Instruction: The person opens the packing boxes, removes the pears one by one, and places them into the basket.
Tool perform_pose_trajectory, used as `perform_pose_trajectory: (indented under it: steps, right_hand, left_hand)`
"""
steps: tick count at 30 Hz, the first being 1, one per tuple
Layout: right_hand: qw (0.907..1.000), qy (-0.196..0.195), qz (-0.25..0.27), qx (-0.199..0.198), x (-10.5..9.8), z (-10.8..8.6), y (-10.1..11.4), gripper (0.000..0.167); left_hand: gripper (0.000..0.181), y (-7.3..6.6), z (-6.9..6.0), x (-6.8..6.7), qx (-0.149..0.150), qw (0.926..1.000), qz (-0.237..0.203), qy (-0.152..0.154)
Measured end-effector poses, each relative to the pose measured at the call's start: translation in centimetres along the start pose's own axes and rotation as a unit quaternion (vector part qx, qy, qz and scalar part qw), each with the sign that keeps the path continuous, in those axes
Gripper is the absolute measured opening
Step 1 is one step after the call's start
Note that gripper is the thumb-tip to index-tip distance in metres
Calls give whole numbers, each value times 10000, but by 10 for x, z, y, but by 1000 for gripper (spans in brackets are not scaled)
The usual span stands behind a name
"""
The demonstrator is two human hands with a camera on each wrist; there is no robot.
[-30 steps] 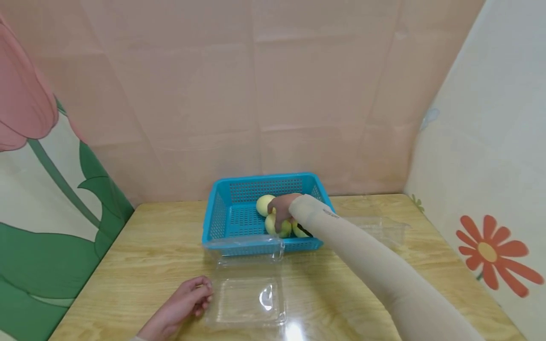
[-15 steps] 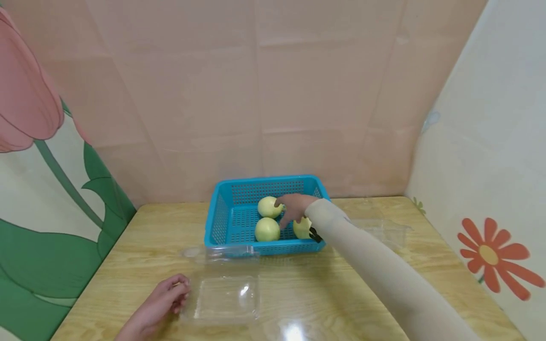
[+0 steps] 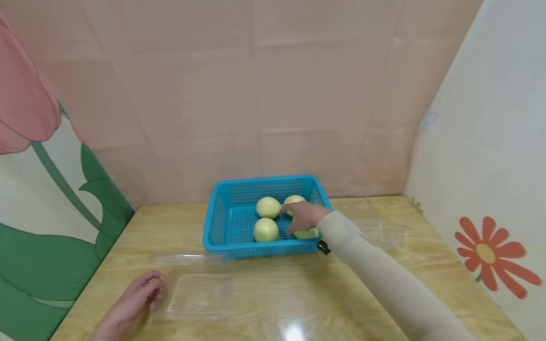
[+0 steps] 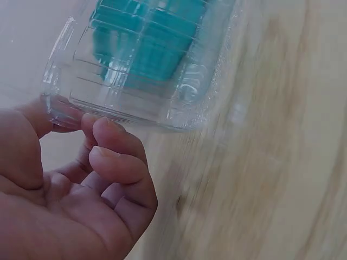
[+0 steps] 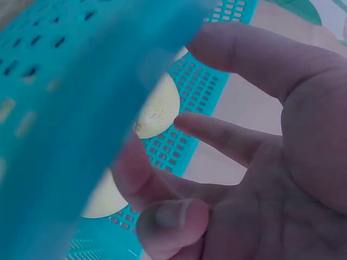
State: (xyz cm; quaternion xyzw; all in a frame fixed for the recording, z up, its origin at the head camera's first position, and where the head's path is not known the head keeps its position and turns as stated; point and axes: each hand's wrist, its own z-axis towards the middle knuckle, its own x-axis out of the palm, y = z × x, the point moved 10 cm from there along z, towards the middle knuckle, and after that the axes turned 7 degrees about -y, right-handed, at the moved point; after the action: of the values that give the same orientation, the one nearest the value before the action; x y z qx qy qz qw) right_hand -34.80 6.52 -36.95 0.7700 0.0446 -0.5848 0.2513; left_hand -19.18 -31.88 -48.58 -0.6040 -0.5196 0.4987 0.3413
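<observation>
My left hand (image 3: 138, 296) pinches the left rim of a clear plastic clamshell box (image 3: 198, 296), which lies with its lid folded back on the table. In the left wrist view, thumb and fingertips meet at the edge of the clear box (image 4: 130, 103). My right hand (image 3: 304, 215) is over the right side of a blue perforated basket (image 3: 239, 248), its fingers spread. Several round pale yellow-green fruits lie in the basket, including a front left fruit (image 3: 266, 230), a back left fruit (image 3: 268, 207) and a back right fruit (image 3: 294, 201). The right hand partly covers the front right fruit (image 3: 306, 234).
Another clear plastic box (image 3: 379, 232) stands on the wooden table (image 3: 264, 303), right of the basket and partly behind the right forearm. A pinkish sheet (image 3: 256, 118) hangs behind the table. Flower-printed panels (image 3: 477, 189) flank it.
My left hand has drawn the clear box leftward. The right hand has let go of the front left fruit and moved right over the front right one. The back right fruit is now visible.
</observation>
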Motion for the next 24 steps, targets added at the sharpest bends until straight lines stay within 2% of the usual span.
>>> perform_pose_trajectory:
  steps: [3,6,9,12,17,24]
  right_hand:
    - [9988,-310,-101,-374,-5,-7,7,69]
    - [9964,-550,-15,-649,-8,-13,12,65]
    - [9930,-766,65,-892,-9,-19,17,60]
    - [9885,-1016,84,-1115,-11,-25,22,55]
    - [9768,-1562,42,-1465,-14,-34,30,44]
    - [9542,-2291,160,-1916,-19,-48,39,30]
  left_hand:
    - [18,3,1,-12,29,10000,-28,-81]
    - [16,7,2,-22,28,9999,-169,2]
    - [16,13,2,-31,-40,9997,-247,85]
    - [16,19,2,-42,-201,9995,-250,-48]
    - [16,29,-1,-63,-373,9984,-184,-391]
    - [19,36,-2,-81,-239,9976,-350,-550]
